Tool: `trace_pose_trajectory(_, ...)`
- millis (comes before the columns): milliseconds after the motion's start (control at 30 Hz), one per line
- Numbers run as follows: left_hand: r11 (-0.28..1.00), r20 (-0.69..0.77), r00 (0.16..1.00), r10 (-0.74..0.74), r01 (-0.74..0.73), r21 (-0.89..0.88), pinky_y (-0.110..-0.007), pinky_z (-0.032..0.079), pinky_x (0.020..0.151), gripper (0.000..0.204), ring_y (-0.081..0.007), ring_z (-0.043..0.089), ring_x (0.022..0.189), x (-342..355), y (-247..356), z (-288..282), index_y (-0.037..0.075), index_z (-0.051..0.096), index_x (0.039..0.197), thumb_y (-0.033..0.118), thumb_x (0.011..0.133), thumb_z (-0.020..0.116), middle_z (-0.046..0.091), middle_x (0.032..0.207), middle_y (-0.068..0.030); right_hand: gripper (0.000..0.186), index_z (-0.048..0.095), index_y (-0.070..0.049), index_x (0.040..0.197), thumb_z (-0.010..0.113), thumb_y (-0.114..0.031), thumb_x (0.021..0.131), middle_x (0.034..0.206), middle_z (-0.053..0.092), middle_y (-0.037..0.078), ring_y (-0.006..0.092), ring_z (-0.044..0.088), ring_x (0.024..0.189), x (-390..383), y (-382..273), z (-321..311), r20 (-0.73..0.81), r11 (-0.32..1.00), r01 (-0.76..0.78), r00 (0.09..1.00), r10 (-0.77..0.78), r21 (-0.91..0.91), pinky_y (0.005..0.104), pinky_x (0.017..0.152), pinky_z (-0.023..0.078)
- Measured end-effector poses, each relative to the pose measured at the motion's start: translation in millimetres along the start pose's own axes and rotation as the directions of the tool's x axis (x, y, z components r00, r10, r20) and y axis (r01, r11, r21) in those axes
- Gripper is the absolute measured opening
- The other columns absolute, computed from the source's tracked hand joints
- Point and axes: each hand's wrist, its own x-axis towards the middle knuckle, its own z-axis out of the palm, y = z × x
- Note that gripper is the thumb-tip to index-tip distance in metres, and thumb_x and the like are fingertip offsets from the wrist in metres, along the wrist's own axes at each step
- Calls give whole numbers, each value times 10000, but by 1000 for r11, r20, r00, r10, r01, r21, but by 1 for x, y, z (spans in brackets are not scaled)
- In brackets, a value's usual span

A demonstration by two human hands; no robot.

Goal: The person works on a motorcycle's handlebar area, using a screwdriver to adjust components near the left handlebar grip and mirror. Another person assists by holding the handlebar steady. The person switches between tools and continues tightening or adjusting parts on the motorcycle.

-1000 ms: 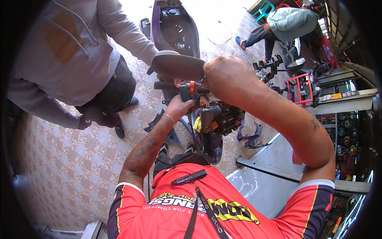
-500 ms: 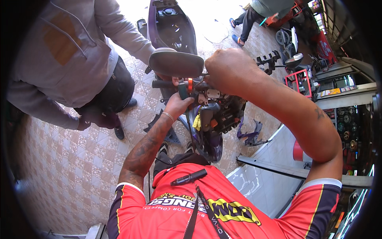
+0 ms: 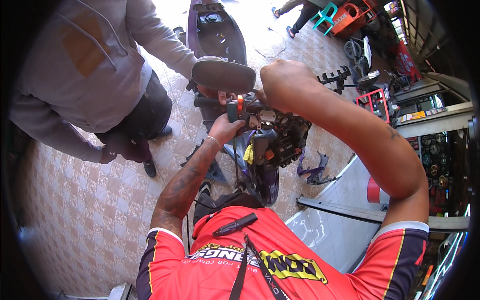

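Handlebar switch housing gripped by left hand; right hand fisted just above.

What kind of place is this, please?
Probably a small motorcycle repair shop. A purple scooter stands stripped on the tiled floor, both hands work at its handlebar, and wheels and parts sit behind.

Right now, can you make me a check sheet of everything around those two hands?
Surface: tiled floor.
Job's things: scooter handlebar with covers off; round mirror above it.
Clutter: purple panel pieces on the floor.
Hands: left hand grips the handlebar switch unit; right hand is bent over the handlebar, fingers hidden.
Cables: wires bared below the handlebar.
Surroundings: a person in a grey top, green chair.
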Motion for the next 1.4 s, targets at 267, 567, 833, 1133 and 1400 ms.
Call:
trace_pose_trajectory(267,1000,57,998,-19,19,15,-310,469,559,232,-134,608,582,-8,10,-2,3,663,956,233,939,692,659,685,-39,231,790,-90,1037,717,-114,819,1075,761,126,288,744,997,-2,-4,-3,-47,988,93,994,-100,-124,393,885,595)
trace_pose_trajectory(567,1000,47,998,-29,29,-3,-297,464,536,183,-128,594,562,-4,8,-1,-6,645,968,164,924,695,625,679,-28,323,758,-112,1178,719,-174,863,1135,745,110,256,739,1034,17,-3,-3,88,994,-102,991,105,-37,388,870,601)
trace_pose_trajectory(833,999,38,999,-2,4,-52,-300,461,531,197,-127,590,555,-7,9,3,-7,639,972,170,918,706,630,675,-34,316,760,-93,1142,716,-268,882,1107,752,112,257,738,1023,20,-8,-8,95,992,-121,988,123,-25,385,880,592)
trace_pose_trajectory(1133,998,40,999,12,-10,-54,-301,476,538,220,-129,605,564,-3,-2,4,-10,638,990,184,921,717,641,683,-33,386,739,-61,941,655,-437,955,848,714,172,333,715,842,-91,33,7,-137,993,-108,984,113,45,459,748,542)
trace_pose_trajectory(1400,996,71,994,85,-84,-19,-291,477,557,201,-108,598,600,-9,-6,1,-3,642,1009,177,951,708,658,745,-26,348,544,-133,1329,589,-307,1031,979,573,-36,70,498,754,-131,4,243,221,-452,-163,972,78,877,240,683,434)
